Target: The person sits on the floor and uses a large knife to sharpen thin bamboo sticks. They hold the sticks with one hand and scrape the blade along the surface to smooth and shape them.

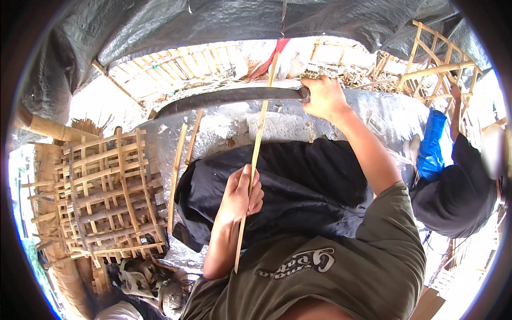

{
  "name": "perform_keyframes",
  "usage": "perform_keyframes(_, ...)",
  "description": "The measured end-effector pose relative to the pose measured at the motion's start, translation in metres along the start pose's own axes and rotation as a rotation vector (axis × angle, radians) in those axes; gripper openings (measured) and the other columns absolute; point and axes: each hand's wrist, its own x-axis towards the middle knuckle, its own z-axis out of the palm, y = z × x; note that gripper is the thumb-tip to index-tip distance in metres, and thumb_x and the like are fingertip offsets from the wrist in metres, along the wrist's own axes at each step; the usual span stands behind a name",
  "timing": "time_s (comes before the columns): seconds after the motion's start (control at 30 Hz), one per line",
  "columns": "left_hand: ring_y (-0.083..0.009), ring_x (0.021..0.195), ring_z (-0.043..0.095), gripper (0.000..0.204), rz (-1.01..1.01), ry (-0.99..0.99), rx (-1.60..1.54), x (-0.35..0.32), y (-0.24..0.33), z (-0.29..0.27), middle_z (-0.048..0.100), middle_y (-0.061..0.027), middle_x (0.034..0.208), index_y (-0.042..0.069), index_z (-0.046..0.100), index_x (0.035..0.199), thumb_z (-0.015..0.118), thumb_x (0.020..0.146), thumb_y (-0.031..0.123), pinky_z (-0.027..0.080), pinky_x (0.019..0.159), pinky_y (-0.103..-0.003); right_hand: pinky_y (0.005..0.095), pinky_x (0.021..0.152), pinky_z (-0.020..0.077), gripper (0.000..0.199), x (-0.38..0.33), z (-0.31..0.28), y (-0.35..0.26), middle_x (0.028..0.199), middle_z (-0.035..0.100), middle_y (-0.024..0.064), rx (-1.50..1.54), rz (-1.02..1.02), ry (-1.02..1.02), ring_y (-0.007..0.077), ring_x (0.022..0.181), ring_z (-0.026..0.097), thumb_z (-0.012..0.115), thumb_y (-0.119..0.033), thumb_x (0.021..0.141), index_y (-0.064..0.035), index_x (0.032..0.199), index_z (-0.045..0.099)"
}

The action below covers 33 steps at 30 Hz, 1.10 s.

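Note:
My left hand [241, 194] is closed round a long, thin bamboo strip [260, 136], which stands nearly upright in the view in front of my body. In my right hand [324, 98] is the handle of a machete [229, 96] with a long, dark, slightly curved blade pointing left. The blade crosses the strip above my left hand; whether they touch, I cannot tell. Black cloth [298, 181] covers my lap. Two more bamboo strips [178, 176] lie on the grey surface to the left of my legs.
At the left, a stack of woven bamboo lattice panels [106, 194] leans by a thick bamboo pole [56, 130]. Bamboo shavings [346, 77] lie beyond the grey surface [384, 114]. On the right sits another person [458, 189] beside a blue plastic bundle [432, 141] and a bamboo frame [437, 69].

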Motion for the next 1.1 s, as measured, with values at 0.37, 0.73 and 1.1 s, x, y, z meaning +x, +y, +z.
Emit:
perform_keyframes(0.37,-0.0058,0.032,0.025,0.040,0.025,0.087,-0.139,-0.004,0.001,-0.013,0.030,0.0034,0.043,0.011,0.043,0.081,0.037,0.109,0.039,0.022,0.029,-0.022,0.0457,0.083,0.0575,0.028,0.051,0.069,0.126,0.093,0.070,0.0259,0.295,0.401,-0.032,0.0386,0.090,0.071,0.061,-0.020,0.078,0.0035,0.092,0.069)
perform_keyframes(0.73,-0.0045,0.033,0.024,0.038,-0.096,0.021,-0.353,0.005,-0.012,-0.020,0.031,0.0037,0.046,0.006,0.053,0.113,0.033,0.109,0.038,0.023,0.030,-0.019,0.0481,0.082,0.0549,0.028,-0.015,0.062,0.088,0.089,0.071,0.0215,0.333,0.236,0.002,0.0413,0.090,0.068,0.069,-0.032,0.085,-0.0064,0.095,0.072)
perform_keyframes(1.1,-0.0065,0.037,0.028,0.036,-0.146,0.167,-0.319,0.016,-0.035,-0.018,0.033,0.0018,0.051,0.002,0.050,0.130,0.032,0.109,0.025,0.026,0.034,-0.021,0.0455,0.068,0.0558,0.026,-0.096,0.034,0.003,0.070,0.066,0.0186,0.481,0.147,-0.059,0.0393,0.073,0.068,0.070,-0.027,0.085,-0.0023,0.084,0.066)
